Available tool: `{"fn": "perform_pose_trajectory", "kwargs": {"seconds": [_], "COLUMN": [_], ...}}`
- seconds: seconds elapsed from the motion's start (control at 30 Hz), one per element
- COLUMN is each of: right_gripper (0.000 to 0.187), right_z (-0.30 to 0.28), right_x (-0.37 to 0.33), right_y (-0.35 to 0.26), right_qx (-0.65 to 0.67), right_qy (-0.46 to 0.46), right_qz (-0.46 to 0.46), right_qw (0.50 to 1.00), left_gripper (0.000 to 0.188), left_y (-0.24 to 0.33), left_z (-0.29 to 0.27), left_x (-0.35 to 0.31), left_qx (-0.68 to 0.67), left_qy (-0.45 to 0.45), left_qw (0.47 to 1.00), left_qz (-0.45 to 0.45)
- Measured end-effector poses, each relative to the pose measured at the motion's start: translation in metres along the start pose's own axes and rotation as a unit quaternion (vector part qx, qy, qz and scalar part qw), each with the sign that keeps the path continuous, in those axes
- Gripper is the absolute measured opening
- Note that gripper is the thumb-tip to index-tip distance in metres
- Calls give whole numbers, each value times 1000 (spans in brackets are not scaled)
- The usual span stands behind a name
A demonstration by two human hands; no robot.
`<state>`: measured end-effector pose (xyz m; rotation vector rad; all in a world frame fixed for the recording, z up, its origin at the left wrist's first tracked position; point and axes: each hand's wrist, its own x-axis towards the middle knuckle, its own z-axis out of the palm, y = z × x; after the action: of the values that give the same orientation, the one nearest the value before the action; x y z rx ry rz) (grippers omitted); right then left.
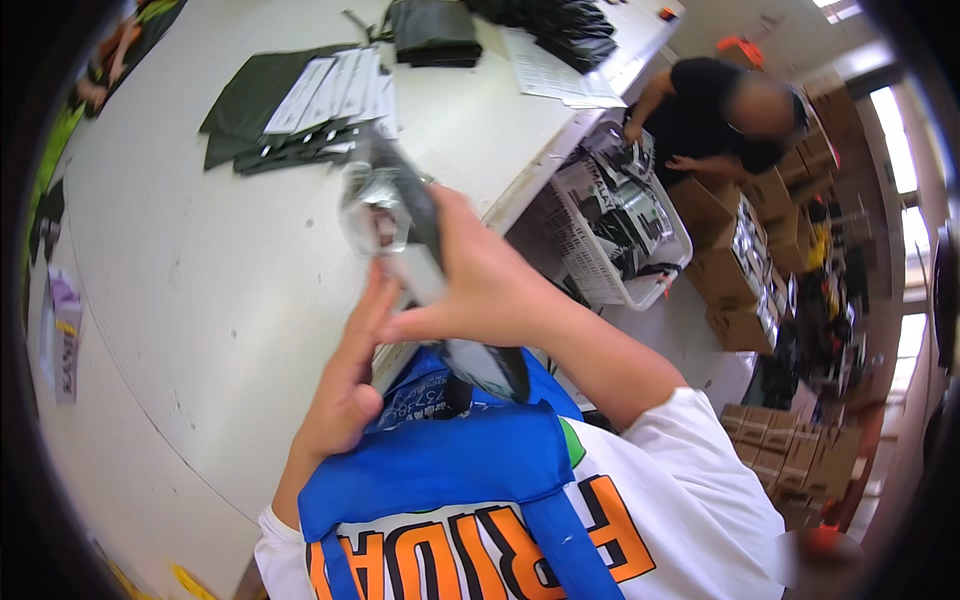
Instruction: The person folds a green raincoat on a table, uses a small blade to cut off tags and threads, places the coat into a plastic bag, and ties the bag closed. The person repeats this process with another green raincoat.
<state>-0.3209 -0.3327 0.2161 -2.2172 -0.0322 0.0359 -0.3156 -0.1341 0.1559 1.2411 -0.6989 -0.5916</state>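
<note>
A dark flat package in shiny clear plastic (pixel 402 190) is held tilted over the table edge in front of my chest, blurred by motion. My right hand (pixel 480 275) is closed round its right side, the thumb across the near face and the fingers behind. My left hand (pixel 345 385) is just below and left of it, fingers stretched upward and their tips against the plastic. The lower end of the package reaches down to my blue apron (pixel 430 465). Beyond it on the table lies a fanned stack of dark pouches (pixel 240 105) with white paper labels (pixel 325 90).
The white table (pixel 190 270) spreads to my left. Folded dark bags (pixel 432 35), a black heap (pixel 560 30) and printed sheets (pixel 545 70) lie at its far end. A white basket of packages (pixel 575 230) stands right of the edge, with a person (pixel 690 110) leaning over it. Cartons (pixel 725 250) stand beyond.
</note>
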Motion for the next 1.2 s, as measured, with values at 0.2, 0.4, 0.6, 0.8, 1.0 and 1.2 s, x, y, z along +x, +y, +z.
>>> {"fn": "perform_pose_trajectory", "kwargs": {"seconds": [0.2,0.4,0.6,0.8,1.0,1.2], "right_gripper": [76,45,41,50,76,96], "right_z": [-69,-140,-187,-235,-300,-284], "right_x": [-126,-224,-225,-157,-115,-73], "right_y": [94,200,371,508,708,703], "right_qx": [293,398,481,463,216,143], "right_qy": [242,471,525,559,572,437], "right_qz": [168,196,193,184,367,471], "right_qw": [909,762,675,663,701,753], "left_gripper": [79,64,53,49,50,48], "left_y": [3,-35,-85,-123,-132,-154], "left_z": [52,83,127,154,170,164], "left_x": [61,106,168,213,243,219], "left_qx": [27,-1,42,60,56,58], "left_qy": [-335,-272,-185,-91,-19,51], "left_qw": [941,949,942,921,906,899], "left_qz": [-35,-157,-276,-374,-418,-432]}}
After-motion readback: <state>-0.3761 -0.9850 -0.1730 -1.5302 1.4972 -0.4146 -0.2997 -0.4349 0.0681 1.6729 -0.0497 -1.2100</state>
